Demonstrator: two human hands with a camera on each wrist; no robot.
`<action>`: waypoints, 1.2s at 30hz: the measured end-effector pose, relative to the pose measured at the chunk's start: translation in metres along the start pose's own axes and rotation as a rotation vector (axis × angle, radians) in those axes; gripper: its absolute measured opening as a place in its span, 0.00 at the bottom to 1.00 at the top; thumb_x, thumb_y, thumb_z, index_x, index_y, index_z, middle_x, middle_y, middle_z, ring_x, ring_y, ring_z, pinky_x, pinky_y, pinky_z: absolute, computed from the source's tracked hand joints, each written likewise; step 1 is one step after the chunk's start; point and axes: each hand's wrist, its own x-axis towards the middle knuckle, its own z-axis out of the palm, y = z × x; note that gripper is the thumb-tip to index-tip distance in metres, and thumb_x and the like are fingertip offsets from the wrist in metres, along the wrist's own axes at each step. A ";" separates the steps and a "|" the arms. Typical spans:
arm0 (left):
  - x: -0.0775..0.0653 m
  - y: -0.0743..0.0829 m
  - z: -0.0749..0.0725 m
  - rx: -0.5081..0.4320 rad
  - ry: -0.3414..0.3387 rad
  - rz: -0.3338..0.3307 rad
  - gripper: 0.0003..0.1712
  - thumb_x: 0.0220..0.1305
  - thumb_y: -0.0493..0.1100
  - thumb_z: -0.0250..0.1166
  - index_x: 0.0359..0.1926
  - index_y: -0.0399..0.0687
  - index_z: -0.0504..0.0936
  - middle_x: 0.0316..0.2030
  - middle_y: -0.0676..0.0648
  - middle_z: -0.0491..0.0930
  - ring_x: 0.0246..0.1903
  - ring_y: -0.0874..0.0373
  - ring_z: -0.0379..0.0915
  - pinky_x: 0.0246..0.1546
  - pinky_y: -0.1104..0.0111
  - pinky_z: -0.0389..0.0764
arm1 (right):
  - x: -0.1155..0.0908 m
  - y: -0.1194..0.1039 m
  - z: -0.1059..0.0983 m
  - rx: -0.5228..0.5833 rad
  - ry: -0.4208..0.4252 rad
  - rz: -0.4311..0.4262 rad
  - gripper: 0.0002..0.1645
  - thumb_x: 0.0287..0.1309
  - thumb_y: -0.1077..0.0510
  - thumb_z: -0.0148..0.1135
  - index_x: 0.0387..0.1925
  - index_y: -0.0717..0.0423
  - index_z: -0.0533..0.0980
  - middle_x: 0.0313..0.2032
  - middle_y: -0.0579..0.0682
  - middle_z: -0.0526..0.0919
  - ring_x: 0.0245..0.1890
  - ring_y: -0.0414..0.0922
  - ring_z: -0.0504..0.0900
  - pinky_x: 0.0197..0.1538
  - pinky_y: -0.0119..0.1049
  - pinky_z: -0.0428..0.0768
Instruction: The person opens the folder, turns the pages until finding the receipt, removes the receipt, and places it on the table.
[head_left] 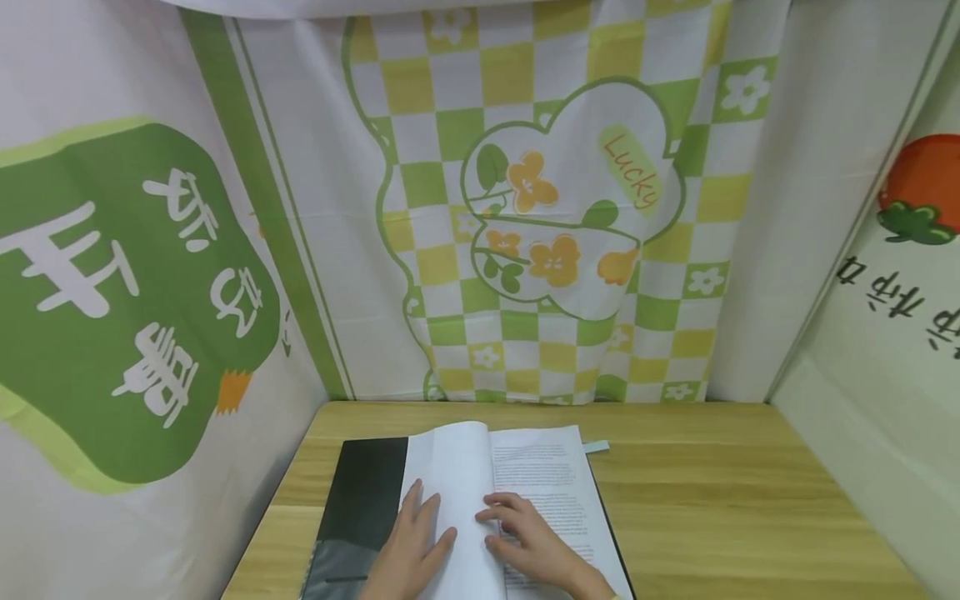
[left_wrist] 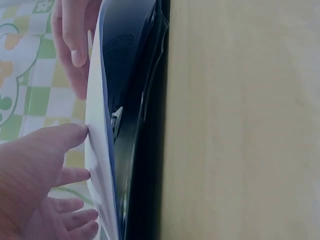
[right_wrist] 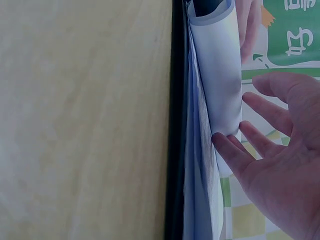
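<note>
A black-covered book or folder (head_left: pixel 367 492) lies spread on the wooden table. Its blank white sheet (head_left: pixel 457 454) bulges in a curl along the middle, and a printed page (head_left: pixel 536 467) faces up on the right. My left hand (head_left: pixel 411 550) rests with extended fingers on the white sheet; the left wrist view shows its fingertips (left_wrist: pixel 82 132) against the paper. Over the inner edge of the printed page is my right hand (head_left: pixel 536 542), fingers slightly bent, touching the curled sheet. In the right wrist view its fingers (right_wrist: pixel 267 112) are spread beside the rolled paper (right_wrist: pixel 217 75).
A pale blue-green tab (head_left: pixel 596 447) sticks out past the right page. The wooden table (head_left: pixel 720 500) extends to both sides. Printed cloth hangs around it: a checked panel (head_left: pixel 510 350) behind and white sheets with lettering (head_left: pixel 150 292) at the sides.
</note>
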 end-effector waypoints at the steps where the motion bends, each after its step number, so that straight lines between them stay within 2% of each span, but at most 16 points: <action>1: 0.002 0.002 0.001 -0.006 -0.007 -0.002 0.39 0.76 0.64 0.61 0.72 0.40 0.73 0.79 0.30 0.54 0.74 0.29 0.60 0.61 0.36 0.77 | 0.000 0.000 0.000 -0.006 -0.001 -0.001 0.17 0.76 0.54 0.62 0.59 0.55 0.82 0.66 0.63 0.75 0.65 0.66 0.73 0.61 0.41 0.83; 5: 0.012 0.010 0.003 -0.038 -0.033 0.011 0.39 0.77 0.64 0.60 0.75 0.41 0.71 0.79 0.30 0.54 0.75 0.30 0.58 0.64 0.35 0.73 | 0.000 -0.001 -0.001 -0.017 -0.019 0.021 0.17 0.77 0.53 0.61 0.60 0.54 0.82 0.67 0.61 0.75 0.65 0.65 0.74 0.61 0.42 0.83; 8: 0.019 0.012 0.007 -0.042 -0.020 0.051 0.37 0.79 0.61 0.58 0.75 0.40 0.70 0.79 0.30 0.57 0.76 0.30 0.57 0.68 0.36 0.69 | -0.001 -0.002 -0.003 -0.005 -0.040 0.033 0.17 0.77 0.53 0.61 0.60 0.54 0.82 0.67 0.61 0.75 0.66 0.65 0.74 0.61 0.43 0.83; 11: 0.023 0.011 0.013 -0.029 0.004 0.103 0.33 0.81 0.55 0.57 0.74 0.38 0.71 0.76 0.29 0.61 0.73 0.25 0.58 0.68 0.32 0.66 | -0.003 -0.001 -0.006 -0.006 -0.051 0.017 0.17 0.77 0.54 0.61 0.60 0.54 0.81 0.67 0.61 0.75 0.66 0.64 0.75 0.61 0.44 0.83; 14: 0.023 0.009 0.020 -0.021 0.003 0.126 0.31 0.82 0.51 0.54 0.74 0.36 0.70 0.75 0.29 0.64 0.71 0.19 0.57 0.64 0.24 0.62 | -0.006 0.004 -0.012 -0.047 -0.040 -0.011 0.16 0.77 0.56 0.61 0.61 0.54 0.80 0.67 0.61 0.76 0.66 0.63 0.75 0.63 0.51 0.82; 18: 0.023 0.010 0.024 -0.043 -0.063 0.080 0.33 0.82 0.54 0.52 0.77 0.38 0.67 0.77 0.32 0.61 0.74 0.18 0.50 0.65 0.20 0.54 | -0.006 0.016 -0.030 -0.153 0.004 -0.015 0.14 0.76 0.58 0.61 0.58 0.54 0.81 0.65 0.61 0.78 0.65 0.63 0.77 0.65 0.62 0.77; 22: 0.024 0.011 0.022 -0.046 -0.134 0.022 0.36 0.82 0.58 0.51 0.79 0.40 0.65 0.80 0.34 0.57 0.77 0.22 0.43 0.70 0.23 0.46 | 0.000 0.029 -0.058 -0.249 0.017 0.051 0.13 0.74 0.58 0.63 0.55 0.57 0.82 0.64 0.64 0.79 0.64 0.66 0.77 0.64 0.68 0.74; 26: 0.021 0.010 0.019 -0.022 -0.171 0.003 0.37 0.81 0.59 0.53 0.78 0.40 0.66 0.80 0.33 0.56 0.78 0.22 0.42 0.70 0.23 0.44 | 0.011 0.048 -0.085 -0.303 0.011 0.129 0.13 0.71 0.61 0.64 0.53 0.62 0.82 0.61 0.68 0.79 0.63 0.69 0.77 0.65 0.69 0.72; 32: 0.011 0.010 0.012 0.010 -0.168 0.020 0.36 0.79 0.58 0.56 0.77 0.40 0.68 0.79 0.34 0.58 0.78 0.24 0.45 0.69 0.22 0.45 | 0.028 0.082 -0.114 -0.350 0.058 0.240 0.15 0.67 0.64 0.67 0.52 0.68 0.82 0.55 0.69 0.82 0.60 0.69 0.78 0.65 0.67 0.73; 36: 0.006 0.007 0.008 0.026 -0.158 0.033 0.36 0.79 0.58 0.57 0.76 0.40 0.70 0.79 0.34 0.60 0.77 0.24 0.47 0.68 0.21 0.46 | 0.041 0.102 -0.126 -0.397 0.091 0.311 0.19 0.68 0.65 0.67 0.56 0.71 0.79 0.56 0.70 0.82 0.59 0.69 0.79 0.64 0.65 0.76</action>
